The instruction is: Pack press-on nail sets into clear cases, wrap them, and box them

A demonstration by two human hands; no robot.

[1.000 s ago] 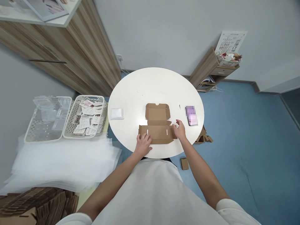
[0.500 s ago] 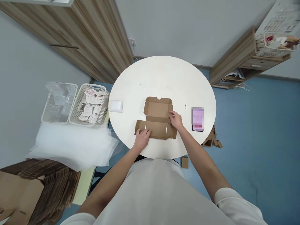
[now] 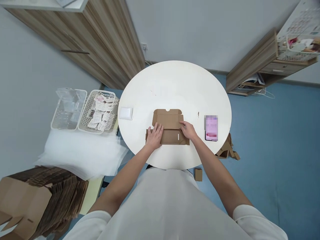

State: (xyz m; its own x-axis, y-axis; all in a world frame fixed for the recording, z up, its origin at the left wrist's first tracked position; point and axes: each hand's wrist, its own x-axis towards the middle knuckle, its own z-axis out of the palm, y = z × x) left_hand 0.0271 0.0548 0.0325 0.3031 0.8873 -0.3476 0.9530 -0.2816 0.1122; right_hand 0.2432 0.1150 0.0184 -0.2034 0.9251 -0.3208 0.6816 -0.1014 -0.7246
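Observation:
A brown cardboard box (image 3: pixel 170 121), partly unfolded, lies on the round white table (image 3: pixel 175 83) in front of me. Its lid panel with a notch and rounded side flaps points away from me, and its slotted panel is nearest me. My left hand (image 3: pixel 155 136) rests on the left part of the fold between the panels, fingers stretched out and covering one slot. At the right end of that fold, my right hand (image 3: pixel 188 130) pinches the side of the cardboard between thumb and fingers. The fingertips' exact hold is small in view.
A white packet (image 3: pixel 126 113) lies at the table's left, a phone (image 3: pixel 211 128) at its right. Two white baskets (image 3: pixel 82 116), translucent sheets (image 3: pixel 82 150) and stacked flat cardboard (image 3: pixel 57 200) stand left. More cardboard (image 3: pixel 227 148) lies on the floor right.
My left hand has moved up from the near edge of the box onto the fold, its fingers flattening. The near panel looks narrower now. My right hand stays at the right side.

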